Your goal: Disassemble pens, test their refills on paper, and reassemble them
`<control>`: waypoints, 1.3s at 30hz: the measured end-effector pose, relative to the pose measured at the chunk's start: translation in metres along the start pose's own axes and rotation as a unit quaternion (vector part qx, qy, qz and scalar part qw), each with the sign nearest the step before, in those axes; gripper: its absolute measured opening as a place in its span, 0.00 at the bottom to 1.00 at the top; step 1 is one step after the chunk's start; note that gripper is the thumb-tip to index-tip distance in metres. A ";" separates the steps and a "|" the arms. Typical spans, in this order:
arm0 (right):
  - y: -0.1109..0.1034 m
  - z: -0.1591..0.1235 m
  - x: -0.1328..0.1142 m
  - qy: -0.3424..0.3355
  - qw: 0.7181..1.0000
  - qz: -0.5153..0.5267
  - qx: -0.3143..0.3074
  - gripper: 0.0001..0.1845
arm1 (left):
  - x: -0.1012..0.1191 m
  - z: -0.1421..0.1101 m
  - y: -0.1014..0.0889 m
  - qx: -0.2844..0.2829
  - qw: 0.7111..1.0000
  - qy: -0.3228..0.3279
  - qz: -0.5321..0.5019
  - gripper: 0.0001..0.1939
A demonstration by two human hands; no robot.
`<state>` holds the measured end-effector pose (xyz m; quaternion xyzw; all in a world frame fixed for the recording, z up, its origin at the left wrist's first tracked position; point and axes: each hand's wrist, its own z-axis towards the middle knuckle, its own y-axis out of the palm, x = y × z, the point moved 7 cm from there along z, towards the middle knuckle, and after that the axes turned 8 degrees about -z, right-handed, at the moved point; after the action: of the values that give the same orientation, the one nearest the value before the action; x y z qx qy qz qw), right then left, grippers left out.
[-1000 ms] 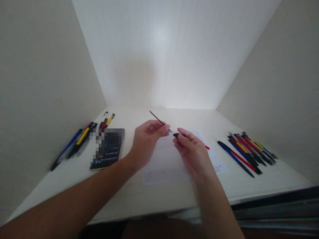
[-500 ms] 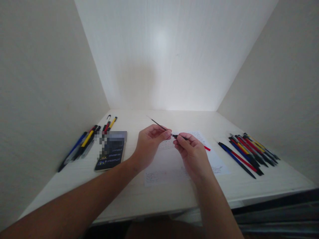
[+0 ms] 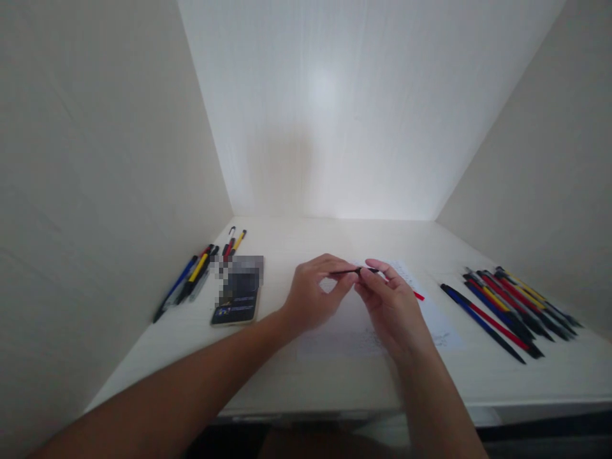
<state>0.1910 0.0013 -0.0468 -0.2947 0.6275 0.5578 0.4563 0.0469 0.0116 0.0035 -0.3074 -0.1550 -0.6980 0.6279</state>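
My left hand [image 3: 316, 292] pinches a thin dark pen refill [image 3: 342, 272], mostly hidden along its fingers. My right hand [image 3: 388, 309] grips a small black pen part [image 3: 373, 270] between thumb and fingers. The two pieces meet, or nearly meet, between the thumbs; I cannot tell if they are joined. Below both hands lies a sheet of paper [image 3: 444, 331] with handwriting. A short red piece [image 3: 419, 296] pokes out beside my right hand, over the paper.
A phone [image 3: 239, 306], partly pixelated, lies left of my hands. Several pens [image 3: 196, 271] rest against the left wall, with a few more pens [image 3: 239, 242] behind the phone. On the right, many pens [image 3: 507, 306] lie side by side. White panels enclose the desk [image 3: 306, 389].
My left hand has turned, so the refill that pointed up and left now lies nearly level against its fingers. Both hands are closer together. The whole view has shifted slightly.
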 end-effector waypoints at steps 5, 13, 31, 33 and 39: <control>-0.005 0.001 -0.003 -0.006 1.000 -0.003 0.023 0.28 | 0.000 -0.003 0.009 -0.070 0.997 -0.001 -0.033 0.17; -0.003 -0.001 -0.007 -0.037 0.998 -0.041 0.011 0.32 | -0.004 -0.003 0.009 -0.046 0.999 -0.017 0.005 0.13; -0.003 -0.009 -0.036 -0.252 0.897 -0.359 0.062 0.19 | -0.016 -0.011 0.022 -0.142 0.981 -0.129 0.003 0.12; 0.001 -0.010 -0.035 -0.255 0.893 -0.368 0.041 0.19 | -0.017 -0.012 0.023 -0.152 0.979 -0.138 0.004 0.12; -0.020 -0.003 -0.052 -0.259 0.828 -0.496 0.020 0.29 | -0.023 -0.011 0.021 -0.154 0.976 -0.144 0.048 0.09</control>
<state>0.2291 -0.0130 -0.0087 -0.4017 0.2668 0.2991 0.8234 0.0654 0.0202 -0.0227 -0.5044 -0.1198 -0.6313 0.5769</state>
